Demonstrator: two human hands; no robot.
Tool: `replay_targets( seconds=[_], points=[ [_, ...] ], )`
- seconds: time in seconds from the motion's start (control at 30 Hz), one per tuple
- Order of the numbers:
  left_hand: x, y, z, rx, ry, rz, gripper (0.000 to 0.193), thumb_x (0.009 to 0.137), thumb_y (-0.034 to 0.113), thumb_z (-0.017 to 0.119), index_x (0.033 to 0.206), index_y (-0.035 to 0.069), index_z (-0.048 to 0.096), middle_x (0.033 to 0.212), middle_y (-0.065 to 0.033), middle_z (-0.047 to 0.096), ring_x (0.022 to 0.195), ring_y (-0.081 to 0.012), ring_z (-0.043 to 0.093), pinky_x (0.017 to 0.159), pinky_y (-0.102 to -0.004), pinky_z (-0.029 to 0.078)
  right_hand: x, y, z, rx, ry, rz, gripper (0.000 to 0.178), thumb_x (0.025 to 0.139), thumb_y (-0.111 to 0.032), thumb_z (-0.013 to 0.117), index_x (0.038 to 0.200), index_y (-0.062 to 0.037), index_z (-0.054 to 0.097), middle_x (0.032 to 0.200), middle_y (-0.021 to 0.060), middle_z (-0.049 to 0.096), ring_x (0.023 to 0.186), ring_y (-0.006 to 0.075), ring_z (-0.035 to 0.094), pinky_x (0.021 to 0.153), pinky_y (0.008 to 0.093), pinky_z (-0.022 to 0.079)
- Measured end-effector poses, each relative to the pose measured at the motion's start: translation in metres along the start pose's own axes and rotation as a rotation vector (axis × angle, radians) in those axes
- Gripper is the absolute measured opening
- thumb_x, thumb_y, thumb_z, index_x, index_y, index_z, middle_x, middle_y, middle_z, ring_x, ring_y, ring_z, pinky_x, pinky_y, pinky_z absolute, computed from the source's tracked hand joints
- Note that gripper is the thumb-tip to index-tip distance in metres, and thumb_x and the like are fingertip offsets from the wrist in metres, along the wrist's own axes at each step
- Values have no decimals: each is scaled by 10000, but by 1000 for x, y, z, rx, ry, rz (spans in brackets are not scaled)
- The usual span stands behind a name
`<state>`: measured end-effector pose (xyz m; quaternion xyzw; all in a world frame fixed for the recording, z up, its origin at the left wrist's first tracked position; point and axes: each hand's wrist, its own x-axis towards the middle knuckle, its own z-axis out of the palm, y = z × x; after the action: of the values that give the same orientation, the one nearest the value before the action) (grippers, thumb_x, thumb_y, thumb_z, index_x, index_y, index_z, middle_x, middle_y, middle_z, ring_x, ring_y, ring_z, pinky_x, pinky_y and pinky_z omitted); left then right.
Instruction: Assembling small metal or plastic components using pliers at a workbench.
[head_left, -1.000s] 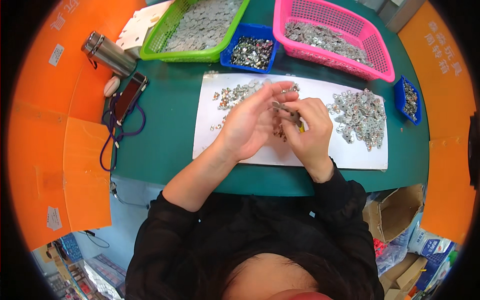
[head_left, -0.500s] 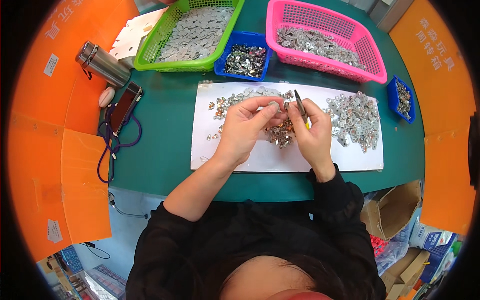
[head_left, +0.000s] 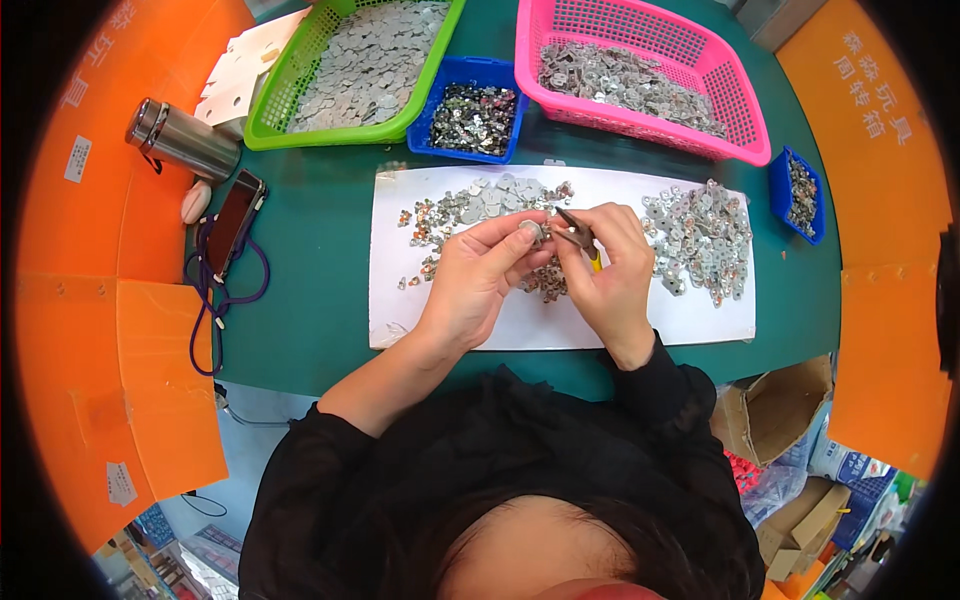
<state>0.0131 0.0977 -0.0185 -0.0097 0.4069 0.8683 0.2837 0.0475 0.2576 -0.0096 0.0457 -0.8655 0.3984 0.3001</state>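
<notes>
Over a white board (head_left: 460, 330), my two hands meet at the fingertips. My left hand (head_left: 465, 285) pinches a small flat silvery metal piece (head_left: 536, 232) between thumb and fingers. My right hand (head_left: 618, 275) is closed on pliers (head_left: 579, 232) with dark jaws and a yellow handle, tilted toward the left hand. Whether its fingertips also pinch a tiny part is too small to tell. Below the hands lies a heap of small shiny metal parts (head_left: 547, 284). Flat grey pieces (head_left: 495, 200) lie just beyond, and a wider pile of silvery pieces (head_left: 697, 240) to the right.
Behind the board stand a green basket (head_left: 452, 50), a blue bin (head_left: 424, 128) and a pink basket (head_left: 640, 128), all holding metal pieces. A smaller blue bin (head_left: 778, 185) is at right. A steel flask (head_left: 190, 140) and a corded phone (head_left: 235, 222) lie left. Orange panels (head_left: 70, 350) flank the table.
My right hand has come closer to the left hand. The pliers have tipped over leftward, their jaws now beside the piece in my left fingers. The whole view has shifted slightly.
</notes>
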Motion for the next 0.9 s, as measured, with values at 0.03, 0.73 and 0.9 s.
replay_targets(
  seconds=[0.03, 0.73, 0.9],
  points=[
    [0, -1, -1, 2, -11, 11, 268, 983, 112, 611, 1207, -33, 639, 1101, -128, 697, 956, -178, 686, 876, -286, 571, 1, -3, -1, -2, -12, -36, 118, 782, -14, 729, 880, -5, 665, 796, 75, 638, 750, 218, 569, 660, 322, 449],
    [-34, 17, -1, -118, -50, -111, 264, 968, 74, 622, 1205, -38, 638, 1123, -131, 685, 982, -176, 665, 922, -295, 540, -3, -20, -10, 552, -307, 230, 58, 915, -2, 622, 948, 6, 669, 861, 74, 630, 807, 139, 598, 762, 268, 473],
    [-33, 16, -4, -125, -64, -42, 252, 952, 56, 639, 1189, -27, 652, 1101, -120, 693, 959, -165, 659, 899, -291, 538, -4, -16, -5, 578, -320, 141, 58, 929, -36, 620, 932, -6, 670, 902, 74, 632, 850, 173, 583, 802, 303, 464]
  ],
)
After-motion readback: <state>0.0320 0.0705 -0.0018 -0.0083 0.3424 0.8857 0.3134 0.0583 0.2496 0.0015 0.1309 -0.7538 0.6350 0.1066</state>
